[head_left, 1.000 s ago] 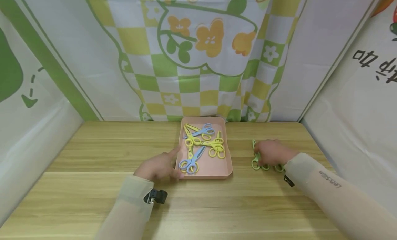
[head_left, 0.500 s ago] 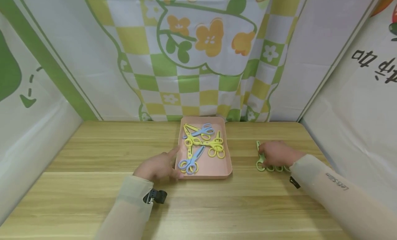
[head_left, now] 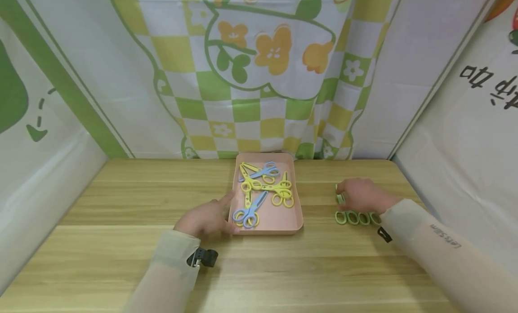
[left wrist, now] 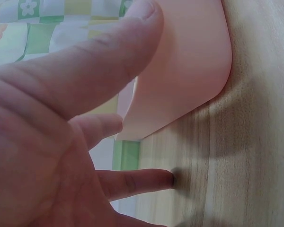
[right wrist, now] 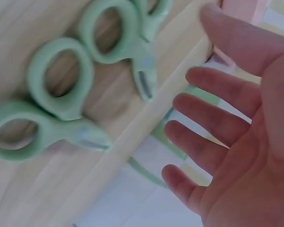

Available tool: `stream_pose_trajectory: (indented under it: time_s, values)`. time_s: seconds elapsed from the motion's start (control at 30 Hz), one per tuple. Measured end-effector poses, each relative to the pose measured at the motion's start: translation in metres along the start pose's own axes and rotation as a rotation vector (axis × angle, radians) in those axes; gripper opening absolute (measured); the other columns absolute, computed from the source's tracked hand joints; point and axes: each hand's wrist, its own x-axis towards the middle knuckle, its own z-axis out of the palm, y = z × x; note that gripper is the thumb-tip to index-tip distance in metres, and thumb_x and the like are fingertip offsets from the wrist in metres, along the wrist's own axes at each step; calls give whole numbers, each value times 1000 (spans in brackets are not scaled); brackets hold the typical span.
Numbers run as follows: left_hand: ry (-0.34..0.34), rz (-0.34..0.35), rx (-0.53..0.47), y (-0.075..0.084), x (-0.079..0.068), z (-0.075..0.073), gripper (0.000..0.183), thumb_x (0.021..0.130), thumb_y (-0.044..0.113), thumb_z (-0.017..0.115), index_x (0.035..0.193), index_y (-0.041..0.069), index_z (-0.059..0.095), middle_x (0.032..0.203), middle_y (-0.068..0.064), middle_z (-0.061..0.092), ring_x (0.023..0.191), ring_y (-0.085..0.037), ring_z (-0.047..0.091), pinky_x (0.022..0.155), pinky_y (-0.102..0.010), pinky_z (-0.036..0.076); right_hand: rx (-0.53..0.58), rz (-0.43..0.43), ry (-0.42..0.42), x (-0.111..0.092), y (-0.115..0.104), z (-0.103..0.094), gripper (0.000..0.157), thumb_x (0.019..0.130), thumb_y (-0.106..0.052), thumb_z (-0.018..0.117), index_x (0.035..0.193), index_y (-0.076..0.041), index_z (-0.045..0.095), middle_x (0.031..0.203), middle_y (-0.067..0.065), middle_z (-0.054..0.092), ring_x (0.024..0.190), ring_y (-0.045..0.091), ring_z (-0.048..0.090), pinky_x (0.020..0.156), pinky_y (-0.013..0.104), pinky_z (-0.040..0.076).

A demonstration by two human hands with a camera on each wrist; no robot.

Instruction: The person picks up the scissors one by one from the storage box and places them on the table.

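Observation:
My left hand (head_left: pixel 204 217) rests at the front left corner of a shallow pink tray (head_left: pixel 281 221), thumb on its near side and fingers spread along its left wall. In the left wrist view the thumb (left wrist: pixel 109 54) lies against the tray wall (left wrist: pixel 189 61). Inside the tray lie several yellow scissors (head_left: pixel 281 190) and two blue scissors (head_left: pixel 254 207). To the right, my right hand (head_left: pixel 362 195) hovers over two pairs of green scissors (head_left: pixel 341 198), holding nothing. The right wrist view shows its fingers loosely extended, apart from the green scissors (right wrist: pixel 143 66). Their handles lie side by side; the hand partly hides the blades.
The wooden table (head_left: pixel 121 205) has its back edge against a checkered, flower-printed curtain (head_left: pixel 247 110). White printed sheets (head_left: pixel 477 137) hang at both sides. The tray stands close to the table's back edge.
My right hand shifts the green scissors slightly right, lets go of them and lifts above them, uncovering their handles. The left hand and the tray stay where they were.

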Motion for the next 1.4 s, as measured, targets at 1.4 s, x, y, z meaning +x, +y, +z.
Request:
stream_pose_trajectory:
  time_s: [1.4]
  values:
    - [-3,-8,41,1,-1,0,110,69,44,78,151,27,8,145,-33,20,131,-46,22,100,-62,22,16,-163,62,63,-119,1,24,97,-28,48,102,-18,69,114,2,63,107,23,57,97,61,26]
